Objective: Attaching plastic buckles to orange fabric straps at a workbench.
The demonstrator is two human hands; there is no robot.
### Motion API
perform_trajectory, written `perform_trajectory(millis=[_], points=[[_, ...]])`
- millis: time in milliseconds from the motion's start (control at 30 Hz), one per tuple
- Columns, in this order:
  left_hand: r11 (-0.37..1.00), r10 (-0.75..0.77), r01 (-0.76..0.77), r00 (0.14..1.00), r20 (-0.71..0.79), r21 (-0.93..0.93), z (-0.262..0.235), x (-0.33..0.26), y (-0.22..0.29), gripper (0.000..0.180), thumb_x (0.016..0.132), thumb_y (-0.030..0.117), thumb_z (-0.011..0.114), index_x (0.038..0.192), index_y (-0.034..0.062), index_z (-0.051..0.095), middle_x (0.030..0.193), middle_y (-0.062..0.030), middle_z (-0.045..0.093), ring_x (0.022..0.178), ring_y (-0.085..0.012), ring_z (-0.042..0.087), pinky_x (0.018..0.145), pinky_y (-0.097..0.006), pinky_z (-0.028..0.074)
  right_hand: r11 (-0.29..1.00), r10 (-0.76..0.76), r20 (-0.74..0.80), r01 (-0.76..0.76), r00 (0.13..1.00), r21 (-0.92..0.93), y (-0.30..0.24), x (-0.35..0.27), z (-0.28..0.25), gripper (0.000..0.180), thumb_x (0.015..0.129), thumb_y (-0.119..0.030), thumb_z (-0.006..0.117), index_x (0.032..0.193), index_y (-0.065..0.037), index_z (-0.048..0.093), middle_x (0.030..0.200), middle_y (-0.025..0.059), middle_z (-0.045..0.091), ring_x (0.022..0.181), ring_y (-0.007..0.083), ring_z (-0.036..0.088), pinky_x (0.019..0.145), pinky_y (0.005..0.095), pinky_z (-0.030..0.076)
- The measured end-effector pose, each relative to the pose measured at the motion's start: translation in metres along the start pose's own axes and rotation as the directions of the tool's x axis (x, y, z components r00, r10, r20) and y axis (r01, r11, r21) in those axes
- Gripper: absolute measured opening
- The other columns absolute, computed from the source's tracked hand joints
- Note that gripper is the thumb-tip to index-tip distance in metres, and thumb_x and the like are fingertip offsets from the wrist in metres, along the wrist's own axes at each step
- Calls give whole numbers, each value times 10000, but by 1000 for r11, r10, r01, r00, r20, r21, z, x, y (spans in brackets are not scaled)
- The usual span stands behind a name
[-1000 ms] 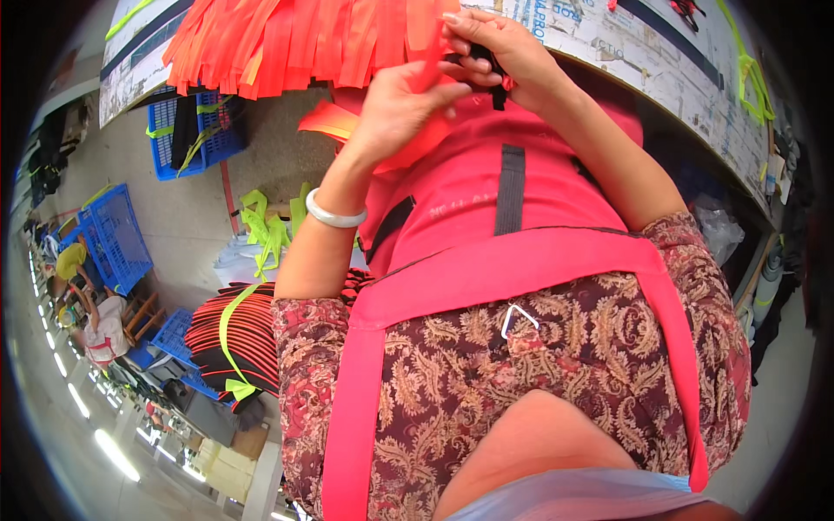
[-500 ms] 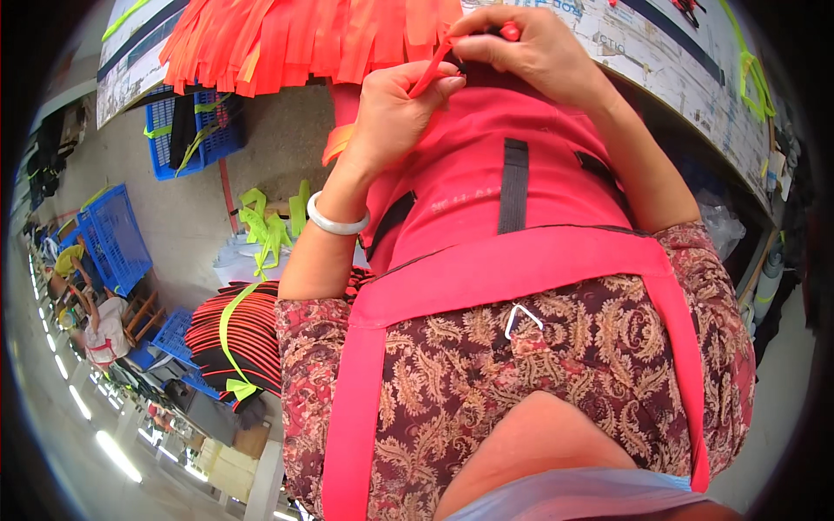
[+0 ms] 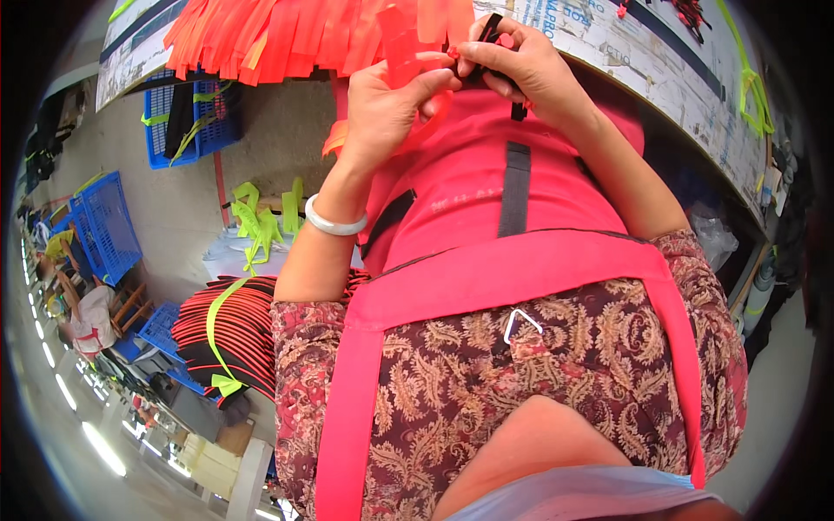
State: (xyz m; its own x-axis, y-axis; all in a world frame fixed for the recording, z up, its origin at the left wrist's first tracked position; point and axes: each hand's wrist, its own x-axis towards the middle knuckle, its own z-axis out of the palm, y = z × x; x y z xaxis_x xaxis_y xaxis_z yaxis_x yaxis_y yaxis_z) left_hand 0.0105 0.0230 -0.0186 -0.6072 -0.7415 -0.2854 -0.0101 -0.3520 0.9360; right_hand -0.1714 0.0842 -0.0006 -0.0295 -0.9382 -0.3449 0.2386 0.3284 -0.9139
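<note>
Both of my hands are raised close together over my lap, beside the table's near edge. My left hand [image 3: 382, 108], with a white bangle at the wrist, pinches a translucent orange-red ribbon [image 3: 400, 43]; part of it hangs below the fingers. A tiny red piece shows between the two hands' fingertips. Closed in my right hand [image 3: 534, 74] is a small black strap-like piece with red parts [image 3: 489, 33]. One black end pokes out beneath the fingers. My fingers partly hide it, so its exact kind is unclear.
A thick row of orange-red ribbons [image 3: 278, 39] hangs over the edge of the table [image 3: 660, 104]. Black and red pieces [image 3: 686, 16] lie at the far right. Blue crates [image 3: 161, 122], yellow-green strips [image 3: 256, 221] and a tied black-and-red stack [image 3: 230, 334] are at my left. People work farther off.
My left hand has turned, and the ribbon now stands up above its fingers. The right hand has tilted, bringing more of the black piece into sight.
</note>
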Motion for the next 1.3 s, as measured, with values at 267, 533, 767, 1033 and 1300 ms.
perform_trajectory(millis=[267, 533, 767, 1033, 1300], points=[[982, 155, -152, 988, -25, 112, -1, -6, 0, 170, 884, 103, 636, 1018, 13, 688, 765, -9, 671, 551, -24, 491, 486, -176, 373, 995, 5, -15, -7, 1000, -95, -2, -9, 13, 261, 903, -182, 593, 1107, -21, 611, 825, 29, 662, 445, -2, 380, 379, 140, 248], [959, 196, -197, 980, 23, 203, 3, -8, -3, 133, 903, 72, 584, 934, -11, 684, 785, -13, 674, 696, -49, 572, 623, -201, 454, 996, 87, -32, -86, 996, 34, 6, -6, 11, 217, 908, -229, 606, 976, -26, 640, 736, 17, 629, 418, 7, 362, 355, 162, 235], [933, 234, -246, 969, 79, 262, 4, -10, 0, 128, 889, 64, 590, 913, -26, 678, 772, -29, 677, 740, -71, 602, 688, -229, 480, 995, -31, -97, 21, 995, -100, 8, -10, 19, 198, 902, -234, 622, 879, -37, 623, 704, 5, 621, 429, 13, 390, 371, 157, 264], [948, 233, -220, 972, -28, 230, 2, -12, 1, 116, 880, 70, 617, 909, -16, 689, 716, -9, 658, 583, -36, 530, 518, -193, 420, 824, -497, -17, 465, 868, -324, 25, -5, 21, 177, 872, -158, 662, 1006, -43, 664, 755, 21, 641, 593, 60, 525, 530, 224, 449], [969, 245, -240, 965, -91, 61, -15, -11, 14, 148, 833, 69, 691, 967, 8, 702, 685, 12, 631, 511, -29, 479, 461, -170, 361, 941, -187, -93, 150, 978, -304, 7, -11, 6, 268, 882, -210, 639, 1050, 0, 644, 768, -18, 593, 662, 26, 495, 546, 182, 383]])
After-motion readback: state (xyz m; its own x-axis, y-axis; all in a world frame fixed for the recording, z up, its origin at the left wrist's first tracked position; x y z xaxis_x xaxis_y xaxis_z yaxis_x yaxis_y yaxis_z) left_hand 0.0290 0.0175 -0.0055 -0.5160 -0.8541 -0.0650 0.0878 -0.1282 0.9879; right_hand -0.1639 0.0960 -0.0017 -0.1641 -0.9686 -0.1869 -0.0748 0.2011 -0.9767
